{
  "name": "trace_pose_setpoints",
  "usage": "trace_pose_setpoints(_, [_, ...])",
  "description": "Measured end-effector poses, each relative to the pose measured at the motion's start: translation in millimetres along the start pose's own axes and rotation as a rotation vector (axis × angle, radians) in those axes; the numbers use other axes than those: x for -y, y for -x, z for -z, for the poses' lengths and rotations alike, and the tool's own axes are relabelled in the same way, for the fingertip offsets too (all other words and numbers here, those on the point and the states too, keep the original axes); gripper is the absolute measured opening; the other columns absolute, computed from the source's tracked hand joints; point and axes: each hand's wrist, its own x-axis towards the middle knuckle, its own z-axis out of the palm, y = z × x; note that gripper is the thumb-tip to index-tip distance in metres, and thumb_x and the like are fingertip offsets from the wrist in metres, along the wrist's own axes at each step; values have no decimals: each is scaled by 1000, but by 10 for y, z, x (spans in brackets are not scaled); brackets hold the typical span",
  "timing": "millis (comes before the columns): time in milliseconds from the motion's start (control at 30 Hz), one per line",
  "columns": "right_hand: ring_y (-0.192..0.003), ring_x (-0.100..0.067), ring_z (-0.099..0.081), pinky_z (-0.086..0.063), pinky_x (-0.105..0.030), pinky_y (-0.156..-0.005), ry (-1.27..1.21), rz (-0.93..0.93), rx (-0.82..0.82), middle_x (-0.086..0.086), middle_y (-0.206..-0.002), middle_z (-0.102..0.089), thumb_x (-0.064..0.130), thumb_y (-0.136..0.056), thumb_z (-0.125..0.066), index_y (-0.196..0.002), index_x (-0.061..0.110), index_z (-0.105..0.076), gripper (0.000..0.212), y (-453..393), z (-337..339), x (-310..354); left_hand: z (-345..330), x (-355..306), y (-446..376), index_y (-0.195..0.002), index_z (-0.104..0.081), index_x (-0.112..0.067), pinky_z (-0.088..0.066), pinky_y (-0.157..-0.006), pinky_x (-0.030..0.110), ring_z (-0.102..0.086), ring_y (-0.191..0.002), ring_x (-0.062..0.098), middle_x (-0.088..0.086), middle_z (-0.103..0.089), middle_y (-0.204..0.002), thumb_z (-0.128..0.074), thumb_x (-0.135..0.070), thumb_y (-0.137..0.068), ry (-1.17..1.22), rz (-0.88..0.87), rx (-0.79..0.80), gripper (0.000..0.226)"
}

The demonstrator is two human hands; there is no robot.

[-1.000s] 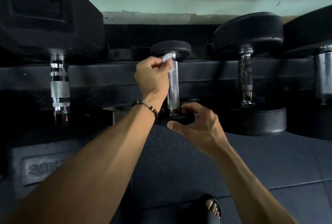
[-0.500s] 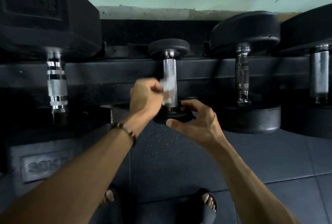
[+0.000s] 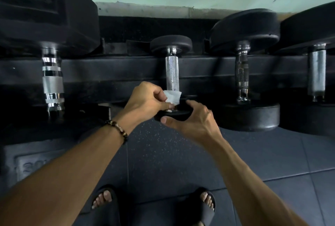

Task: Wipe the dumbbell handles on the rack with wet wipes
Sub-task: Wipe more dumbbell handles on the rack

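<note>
I see my left hand pinching a white wipe between thumb and curled fingers, wrapped against the near end of the knurled handle. That small dumbbell lies across the rack, mid-row. My right hand cups its near head, thumb beneath, fingers curved over the rim.

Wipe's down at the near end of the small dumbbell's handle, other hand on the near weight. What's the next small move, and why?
Probably slide the wet wipe back up the knurled handle toward the far head. The left hand pinches it at the handle's near end, so no travel is left that way, and the right hand steadies the near head.
</note>
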Motion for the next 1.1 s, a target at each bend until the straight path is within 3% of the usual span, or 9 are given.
trace_pose_setpoints(167, [-85,7,-48,-33,-2,-52,10,19,21,13,-113,-57,63,-66,-80,-126,27,-58,73,1,-18,-34,35,-237,-209,-82,-66,-7,-61,-75,28,-73,-88,16,6,-72,-98,-74,-3,-82,617,123,-155,9])
trace_pose_setpoints(233, [-73,16,-53,-36,-1,-51,-14,7,13,18,-97,-59,58,-67,-82,-96,35,-62,43,12,-10,-58,32,-140,-213,-87,-65,-8,-60,-83,36,-73,-93,21,9,-73,-100,-70,-6,-87,527,225,13,5])
trace_pose_setpoints(300, [-69,15,-58,-40,-3,-52,-29,7,-8,16,-89,-64,63,-62,-82,-80,35,-61,39,8,-36,-47,32,-9,-125,-86,-65,-12,-57,-90,46,-71,-96,27,9,-73,-96,-66,-7,-91,395,286,172,7])
trace_pose_setpoints(500, [-83,1,-64,-53,-18,-64,-24,14,-25,13,-102,-65,80,-50,-72,-104,33,-67,73,-34,-90,-85,22,-294,-441,-91,-64,-6,-60,-78,37,-67,-106,34,16,-70,-105,-47,11,-94,669,246,-75,24])
trace_pose_setpoints(700, [-93,-4,-62,-57,-26,-74,-10,6,-30,12,-109,-61,86,-45,-67,-115,32,-63,88,-38,-110,-105,88,14,-277,-107,-66,-2,-57,-88,40,-72,-97,26,13,-72,-106,-46,7,-96,387,313,327,25])
trace_pose_setpoints(800, [-100,-3,-57,-52,-22,-78,-7,9,-35,13,-112,-56,83,-49,-69,-115,33,-62,83,-34,-103,-98,93,-316,-503,-89,-63,-5,-60,-68,32,-71,-75,18,7,-73,-82,-40,17,-92,764,269,-23,32])
trace_pose_setpoints(867, [-100,-2,-54,-47,-17,-74,-13,12,-35,14,-111,-53,79,-52,-73,-113,34,-62,76,-41,-96,-113,77,-437,-608,-88,-63,-6,-60,-62,29,-70,-69,17,6,-72,-74,-42,14,-94,925,276,-99,30])
trace_pose_setpoints(1033, [-102,-4,-56,-51,-22,-79,-26,2,-38,13,-113,-54,79,-52,-74,-120,34,-58,82,-38,-118,-131,125,-54,-182,-108,-67,-2,-58,-85,34,-72,-98,23,12,-74,-107,-47,1,-99,401,322,392,23])
trace_pose_setpoints(1100, [-107,-7,-53,-50,-25,-83,-14,-5,-39,12,-116,-52,79,-52,-74,-126,33,-55,89,-47,-122,-129,98,-68,-219,-112,-67,1,-57,-88,37,-71,-101,25,14,-73,-109,-46,1,-99,486,271,329,24])
